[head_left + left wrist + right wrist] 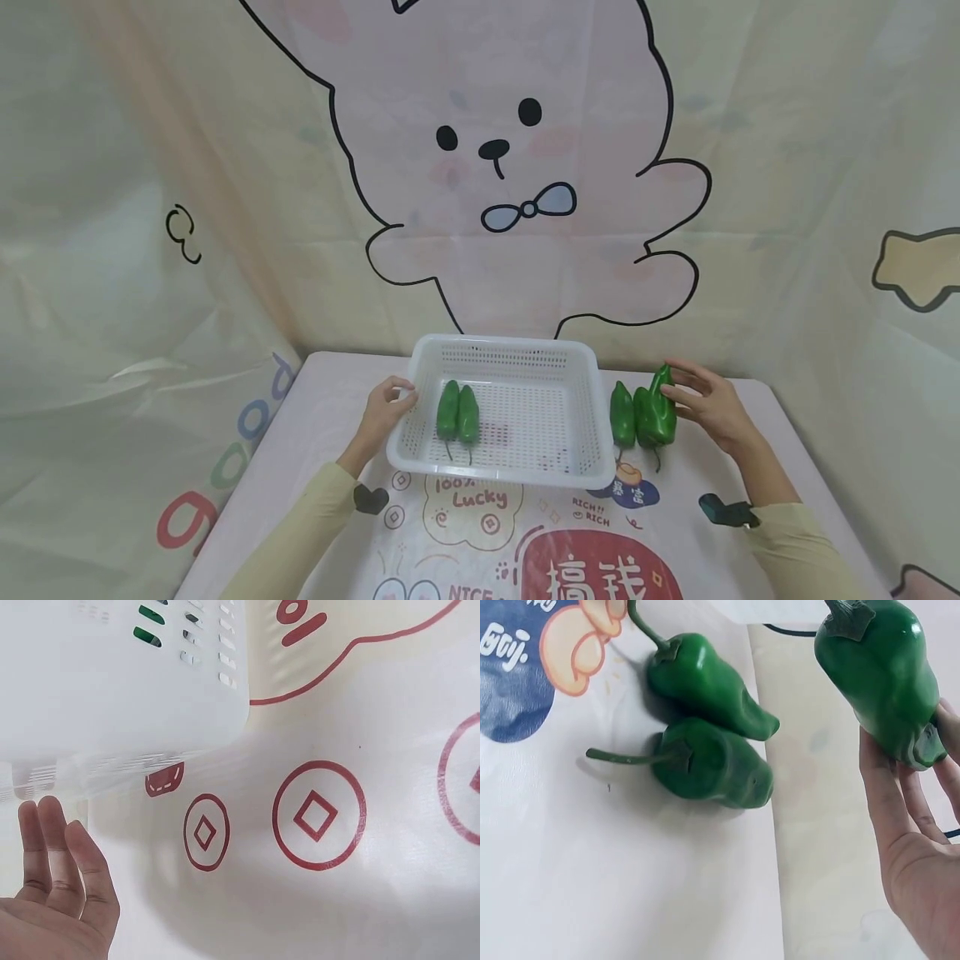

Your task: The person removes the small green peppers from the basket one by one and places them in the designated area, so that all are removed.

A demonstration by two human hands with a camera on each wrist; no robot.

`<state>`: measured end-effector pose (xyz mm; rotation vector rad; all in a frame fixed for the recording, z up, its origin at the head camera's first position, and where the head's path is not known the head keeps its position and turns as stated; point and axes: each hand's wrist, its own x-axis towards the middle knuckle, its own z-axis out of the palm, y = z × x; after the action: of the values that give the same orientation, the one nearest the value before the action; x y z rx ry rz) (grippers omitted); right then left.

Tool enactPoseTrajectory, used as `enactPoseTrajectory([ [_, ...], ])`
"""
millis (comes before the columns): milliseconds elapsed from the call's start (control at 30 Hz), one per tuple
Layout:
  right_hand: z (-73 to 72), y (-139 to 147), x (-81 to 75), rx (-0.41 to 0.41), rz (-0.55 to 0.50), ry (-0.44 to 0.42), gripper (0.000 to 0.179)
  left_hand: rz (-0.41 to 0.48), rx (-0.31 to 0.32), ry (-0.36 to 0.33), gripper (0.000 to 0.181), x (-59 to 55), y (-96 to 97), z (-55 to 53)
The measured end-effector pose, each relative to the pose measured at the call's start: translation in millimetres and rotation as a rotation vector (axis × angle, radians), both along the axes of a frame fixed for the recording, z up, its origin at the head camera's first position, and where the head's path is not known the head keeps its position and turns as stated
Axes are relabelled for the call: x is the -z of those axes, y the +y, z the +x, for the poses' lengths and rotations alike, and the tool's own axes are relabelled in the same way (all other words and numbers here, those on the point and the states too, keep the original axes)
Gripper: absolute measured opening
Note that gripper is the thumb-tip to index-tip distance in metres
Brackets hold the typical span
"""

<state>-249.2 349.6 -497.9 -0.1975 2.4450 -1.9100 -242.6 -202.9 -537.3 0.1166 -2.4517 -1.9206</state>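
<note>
1. Five green peppers show; two lie inside the white basket [501, 475], side by side toward its left wall: the left inner pepper [447, 411] and the right inner pepper [468, 415]; both have their stems toward the person.

2. Right of the basket, the right hand [708, 410] has its fingers bent round the narrow end of the held pepper [657, 418], thumb on one side, fingers on the other; the stem end points away from the palm.

3. Between that pepper and the basket, two more rest on the table [330, 392]: the nearer loose pepper [622, 415], just beside the basket, and the farther loose pepper [642, 417].

4. At the basket's left edge, the left hand [382, 410] has loosely bent fingers by the rim; whether they pinch it or merely touch it, I cannot tell.

5. Likely trouble: the held pepper is smooth and gripped only by its tapered end, so a loose grip could let it slip or swing; carried low toward the basket, it could knock the two loose ones or catch the right rim; if the left hand bears no real hold, such a bump could slide the basket.
</note>
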Motion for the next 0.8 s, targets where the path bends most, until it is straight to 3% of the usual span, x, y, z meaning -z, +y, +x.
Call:
enactPoseTrajectory([
  [800, -10.7, 33.9, 17.6, 0.028, 0.131, -0.006, 0.062, 0.008, 0.002, -0.021, 0.019, -3.2, -0.9, 0.2],
])
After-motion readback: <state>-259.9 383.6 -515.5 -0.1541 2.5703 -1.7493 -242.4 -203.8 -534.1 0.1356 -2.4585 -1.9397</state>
